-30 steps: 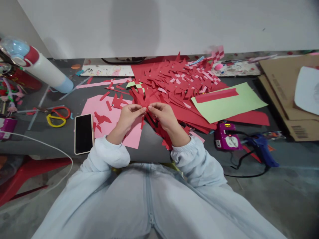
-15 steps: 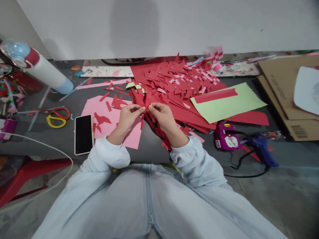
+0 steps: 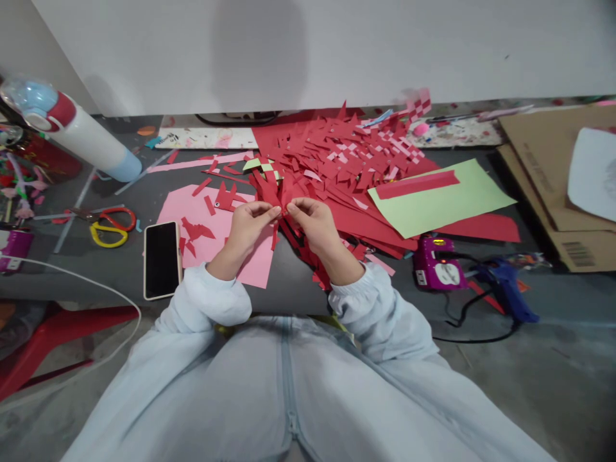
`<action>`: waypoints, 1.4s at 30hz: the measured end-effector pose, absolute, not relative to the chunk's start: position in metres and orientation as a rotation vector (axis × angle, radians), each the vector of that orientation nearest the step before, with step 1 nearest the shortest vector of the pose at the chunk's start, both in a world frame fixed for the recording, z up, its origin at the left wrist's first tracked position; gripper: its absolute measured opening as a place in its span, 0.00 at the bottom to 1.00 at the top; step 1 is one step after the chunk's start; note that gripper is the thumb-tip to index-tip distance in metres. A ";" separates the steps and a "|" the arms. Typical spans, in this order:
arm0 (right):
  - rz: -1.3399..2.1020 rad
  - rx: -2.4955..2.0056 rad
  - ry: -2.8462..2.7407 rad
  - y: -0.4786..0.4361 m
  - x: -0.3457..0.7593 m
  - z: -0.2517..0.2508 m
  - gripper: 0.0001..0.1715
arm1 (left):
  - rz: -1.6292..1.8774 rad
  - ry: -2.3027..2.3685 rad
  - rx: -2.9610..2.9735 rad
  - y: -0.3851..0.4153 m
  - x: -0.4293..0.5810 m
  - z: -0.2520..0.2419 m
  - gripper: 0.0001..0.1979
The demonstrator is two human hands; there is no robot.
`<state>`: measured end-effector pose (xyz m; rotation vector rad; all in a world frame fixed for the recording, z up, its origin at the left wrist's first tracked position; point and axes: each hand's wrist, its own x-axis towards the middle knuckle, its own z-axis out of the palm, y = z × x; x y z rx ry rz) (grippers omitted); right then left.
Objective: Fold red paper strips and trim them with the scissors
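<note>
My left hand (image 3: 250,224) and my right hand (image 3: 312,221) pinch a small red paper piece (image 3: 283,197) between thumbs and fingers, their tips almost touching. Behind them spreads a heap of cut red paper (image 3: 332,151) with pink checkered bits. A green and white checkered piece (image 3: 262,167) lies just beyond my left hand. Left of my hands, a pink sheet (image 3: 255,269) carries red scraps and a red cutout (image 3: 224,197) with a small eye. The lower part of the held piece merges with the red paper behind it.
A phone (image 3: 162,260) and scissors (image 3: 113,228) lie at the left, with a white bottle (image 3: 94,138) behind. At the right are a green sheet (image 3: 443,208), a purple box (image 3: 439,264), a blue glue gun (image 3: 510,292) and cardboard (image 3: 539,173).
</note>
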<state>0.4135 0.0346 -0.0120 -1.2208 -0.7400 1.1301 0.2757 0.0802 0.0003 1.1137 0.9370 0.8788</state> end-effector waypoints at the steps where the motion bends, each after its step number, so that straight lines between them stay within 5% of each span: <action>1: 1.127 -1.225 -0.743 0.035 0.413 -0.012 0.22 | 0.878 0.938 1.116 0.080 0.276 0.000 0.13; 17: 1.050 -1.283 -0.644 0.035 0.424 -0.010 0.23 | 0.913 0.950 1.113 0.085 0.272 0.005 0.14; 32: 1.081 -1.199 -0.576 0.038 0.427 -0.004 0.12 | 0.912 0.962 1.075 0.086 0.271 0.005 0.12; 42: 1.048 -1.210 -0.659 0.035 0.430 0.001 0.11 | 0.580 0.913 1.165 0.078 0.273 0.014 0.11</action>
